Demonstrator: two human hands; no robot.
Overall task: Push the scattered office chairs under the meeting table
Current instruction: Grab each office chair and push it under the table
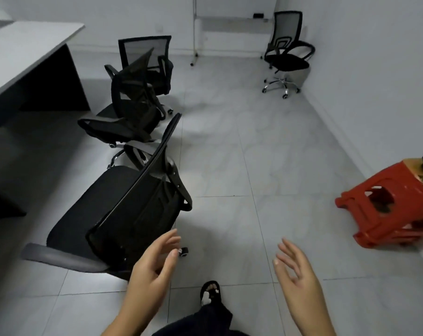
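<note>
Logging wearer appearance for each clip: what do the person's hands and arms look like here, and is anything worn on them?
Both the left hand and right hand are bare: no gloves, rings, watch or wristband visible. The forearms are bare too, with no sleeves reaching into view. Lower down, a dark trouser leg and a black open-toed sandal show.

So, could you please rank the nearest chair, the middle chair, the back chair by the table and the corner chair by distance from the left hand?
1. Nearest chair, just ahead-left of the left hand.
2. Middle chair, farther along the table.
3. Back chair, behind it.
4. Corner chair, far right corner.
</note>
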